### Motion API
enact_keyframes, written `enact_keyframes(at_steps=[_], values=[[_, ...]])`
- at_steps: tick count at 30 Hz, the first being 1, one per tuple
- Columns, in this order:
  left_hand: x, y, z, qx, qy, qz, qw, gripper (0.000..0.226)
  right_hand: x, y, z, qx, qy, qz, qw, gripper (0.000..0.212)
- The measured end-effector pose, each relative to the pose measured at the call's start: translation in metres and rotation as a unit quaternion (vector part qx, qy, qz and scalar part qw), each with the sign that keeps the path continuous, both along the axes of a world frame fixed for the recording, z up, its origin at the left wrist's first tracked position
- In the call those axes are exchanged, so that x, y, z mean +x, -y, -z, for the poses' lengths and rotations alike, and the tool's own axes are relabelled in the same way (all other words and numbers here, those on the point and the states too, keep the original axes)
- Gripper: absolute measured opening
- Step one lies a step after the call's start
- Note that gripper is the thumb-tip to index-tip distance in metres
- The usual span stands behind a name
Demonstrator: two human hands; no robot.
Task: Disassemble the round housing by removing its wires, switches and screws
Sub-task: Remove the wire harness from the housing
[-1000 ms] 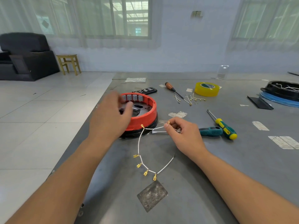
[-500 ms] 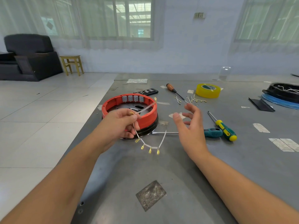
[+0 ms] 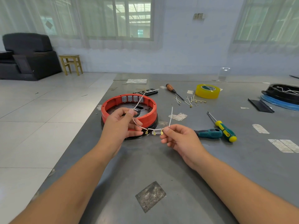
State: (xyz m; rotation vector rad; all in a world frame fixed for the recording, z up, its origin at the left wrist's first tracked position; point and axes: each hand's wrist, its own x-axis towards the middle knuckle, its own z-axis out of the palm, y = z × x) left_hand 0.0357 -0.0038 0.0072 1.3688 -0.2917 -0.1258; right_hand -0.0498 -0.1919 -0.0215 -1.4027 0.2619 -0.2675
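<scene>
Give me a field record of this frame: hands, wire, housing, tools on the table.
left hand: pinches one end of the white wire
right hand: pinches the wire near a brass terminal
white wire: strung between both hands, clear of the housing, three brass terminals hanging
round housing: red ring on a black base, on the table, grey switches still on its far inner wall
screwdrivers: teal-handled and green-and-yellow right of the housing, wooden-handled further back
yellow tape roll: far side

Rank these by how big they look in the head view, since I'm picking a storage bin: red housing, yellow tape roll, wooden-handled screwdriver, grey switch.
1. red housing
2. wooden-handled screwdriver and yellow tape roll: the screwdriver is longer, the roll bulkier, and both lie farther back, so I won't rank them.
3. grey switch, one of a row inside the housing.
</scene>
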Motion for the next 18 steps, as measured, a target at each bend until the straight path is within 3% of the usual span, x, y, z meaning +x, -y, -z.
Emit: enact_keyframes(at_steps=[4,13,15,18], values=[[-0.004,0.007,0.003,-0.008,-0.007,-0.026,1.0,0.014,0.0,0.007,-0.003,0.067,0.01,0.026,0.997,0.006],[-0.008,0.024,0.012,0.003,0.011,-0.013,1.0,0.012,0.004,0.015,-0.004,0.002,0.019,0.052,0.998,0.008],[-0.01,0.032,0.015,0.022,0.037,-0.006,0.999,0.02,0.004,0.021,-0.011,-0.01,0.03,0.068,0.997,0.009],[-0.01,0.046,0.021,0.084,0.107,-0.014,0.991,0.051,0.002,0.042,-0.026,-0.021,0.045,0.104,0.993,0.008]])
